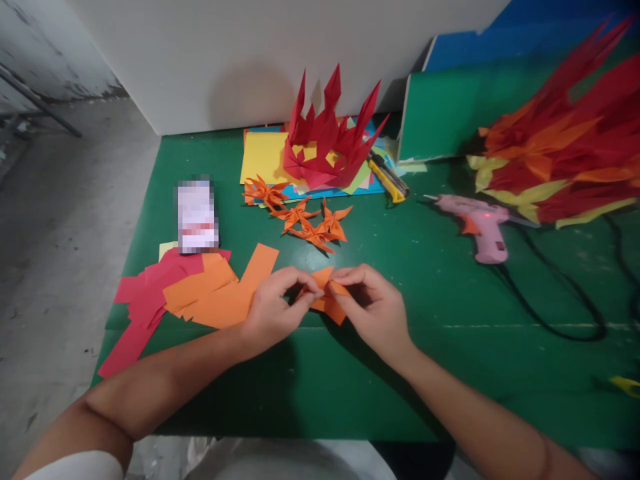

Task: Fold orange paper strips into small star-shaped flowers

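Between my two hands is a partly folded piece of orange paper (332,308), held just above the green table (350,380). My left hand (280,300) pinches its left side between thumb and fingertips. On the right side, my right hand (375,307) has thumb and index finger closed on a fold. Some of the paper is hidden behind my fingers. Beyond my hands lie several folded orange paper flowers (315,230) with pointed petals. Loose orange paper strips (220,297) lie against my left hand, with red strips (145,307) farther left.
A red pointed paper crown (325,153) stands on stacked coloured sheets (260,159), near a yellow cutter (393,183). To the right lies a pink glue gun (483,223) with a lit light and black cord (555,313). A large red-and-orange paper piece (565,147) stands behind. A blurred phone-like object (197,217) lies left.
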Motion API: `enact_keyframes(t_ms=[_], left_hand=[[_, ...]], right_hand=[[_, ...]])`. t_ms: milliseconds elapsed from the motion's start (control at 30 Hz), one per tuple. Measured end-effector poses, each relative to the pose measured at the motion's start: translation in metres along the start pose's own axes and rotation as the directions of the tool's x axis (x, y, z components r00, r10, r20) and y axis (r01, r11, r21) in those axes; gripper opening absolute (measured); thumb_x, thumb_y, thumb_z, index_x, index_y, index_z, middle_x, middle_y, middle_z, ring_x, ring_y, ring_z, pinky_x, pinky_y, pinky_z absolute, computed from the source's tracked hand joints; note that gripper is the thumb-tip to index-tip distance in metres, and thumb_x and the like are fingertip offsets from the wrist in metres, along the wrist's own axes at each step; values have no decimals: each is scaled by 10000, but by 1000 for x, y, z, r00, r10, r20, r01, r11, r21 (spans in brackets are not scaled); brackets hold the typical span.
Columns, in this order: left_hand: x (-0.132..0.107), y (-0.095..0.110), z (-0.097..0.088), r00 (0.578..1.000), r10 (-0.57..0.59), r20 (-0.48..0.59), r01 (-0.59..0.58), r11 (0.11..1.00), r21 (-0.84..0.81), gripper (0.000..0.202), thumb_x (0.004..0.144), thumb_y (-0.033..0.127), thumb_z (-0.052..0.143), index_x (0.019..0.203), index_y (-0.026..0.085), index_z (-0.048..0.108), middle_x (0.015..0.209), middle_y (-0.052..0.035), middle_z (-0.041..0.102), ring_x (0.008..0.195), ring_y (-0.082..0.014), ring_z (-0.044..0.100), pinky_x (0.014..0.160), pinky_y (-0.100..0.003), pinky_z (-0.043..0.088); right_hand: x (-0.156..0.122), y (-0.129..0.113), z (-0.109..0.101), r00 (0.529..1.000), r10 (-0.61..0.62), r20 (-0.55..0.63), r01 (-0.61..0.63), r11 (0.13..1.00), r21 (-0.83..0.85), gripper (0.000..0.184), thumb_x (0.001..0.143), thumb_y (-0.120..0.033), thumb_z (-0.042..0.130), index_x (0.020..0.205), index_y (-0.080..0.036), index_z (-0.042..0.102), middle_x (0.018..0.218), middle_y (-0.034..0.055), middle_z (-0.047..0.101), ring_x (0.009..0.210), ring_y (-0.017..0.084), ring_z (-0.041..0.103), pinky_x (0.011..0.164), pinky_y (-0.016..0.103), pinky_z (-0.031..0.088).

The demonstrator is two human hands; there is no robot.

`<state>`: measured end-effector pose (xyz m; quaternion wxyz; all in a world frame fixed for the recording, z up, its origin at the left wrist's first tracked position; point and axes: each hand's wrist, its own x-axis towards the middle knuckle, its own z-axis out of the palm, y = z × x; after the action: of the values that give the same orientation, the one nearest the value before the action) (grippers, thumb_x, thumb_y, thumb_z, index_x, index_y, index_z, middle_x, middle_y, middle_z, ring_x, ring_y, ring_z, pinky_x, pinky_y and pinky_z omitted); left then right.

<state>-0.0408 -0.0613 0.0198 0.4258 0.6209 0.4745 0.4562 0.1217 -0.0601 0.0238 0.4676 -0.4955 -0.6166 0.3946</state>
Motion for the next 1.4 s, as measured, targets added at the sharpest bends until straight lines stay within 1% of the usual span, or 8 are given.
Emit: enact_keyframes(t_ms=[267,433,567,767,867,1133,1267,1400], left_hand=[[0,1,1,999,32,-6,-32,999,43,88,775,167,620,720,186,553,679,17,581,558,-76,511,532,-201,418],[-2,-1,3,997,-58,-49,58,998,6,190,762,202,630,757,200,440,679,48,492,564,-66,492,531,-185,411],[-5,-6,4,990,-129,-63,129,992,-10,224,762,235,634,820,211,419,748,38,492,639,-79,523,582,-198,435],[-6,-6,4,990,-132,-55,134,991,20,247,739,240,653,823,213,422,757,36,477,661,-87,511,601,-207,433],[-7,-4,5,989,-146,-37,146,989,5,259,742,247,653,811,214,405,734,52,459,587,-66,473,560,-198,414],[-6,-5,6,990,-137,-28,137,991,0,246,739,167,616,875,216,416,739,47,489,605,-68,499,546,-192,402],[-3,-6,6,987,-162,-1,162,985,-59,277,740,173,620,917,217,412,753,43,511,629,-69,529,561,-187,421],[2,-7,4,973,-223,-64,210,964,-160,240,784,208,598,883,227,381,686,62,455,581,-67,497,532,-184,403]], right_hand=[[0,1,0,1000,-19,-8,19,1000,-5,109,756,-122,607,757,-222,565,778,0,641,749,140,642,686,279,528],[0,-2,1,1000,12,9,-12,1000,-23,78,774,-152,612,764,-214,567,771,12,644,730,146,640,674,288,537],[1,-4,2,998,7,62,-5,1000,-31,116,765,-146,599,847,-219,560,792,11,628,702,140,625,639,275,531],[-2,0,5,1000,22,15,-22,1000,11,249,719,-110,583,892,-241,460,805,-18,568,698,119,602,642,260,510],[-1,3,6,998,57,-12,-56,995,78,297,715,-99,570,890,-255,388,782,-31,586,681,115,605,631,257,505],[-3,5,6,997,74,-21,-72,995,67,287,750,-107,559,888,-257,357,787,-18,626,725,132,637,694,302,515],[-3,5,6,1000,20,0,-20,999,47,243,797,-128,544,948,-250,400,824,-2,610,774,139,641,715,313,522],[1,3,1,986,-166,20,167,985,-35,337,785,-156,611,1042,-259,418,1024,55,578,961,190,609,781,371,526]])
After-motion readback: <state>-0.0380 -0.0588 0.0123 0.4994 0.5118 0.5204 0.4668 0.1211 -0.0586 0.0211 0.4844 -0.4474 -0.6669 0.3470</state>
